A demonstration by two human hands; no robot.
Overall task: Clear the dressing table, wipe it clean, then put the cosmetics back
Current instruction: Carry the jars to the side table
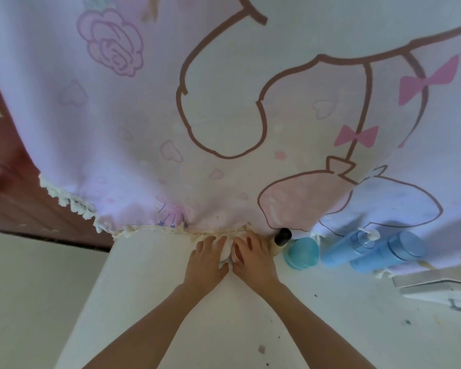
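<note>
Noted left hand [208, 258] with fingers curled over a small white round container [225, 252], and right hand [252, 255] curled likewise over a pink-rimmed item [236, 258] of which too little shows to identify. Found both hands side by side at the back edge of the white dressing table [149, 288], just under the fringed hem of a pink cartoon-print cloth [117, 115]. Logged rightward from the right hand: dark-capped bottle [282, 235], teal jar [301, 253], blue pump bottle [354, 249], blue capped bottle [394, 251], then a white tray [437, 286] near the frame edge.
</note>
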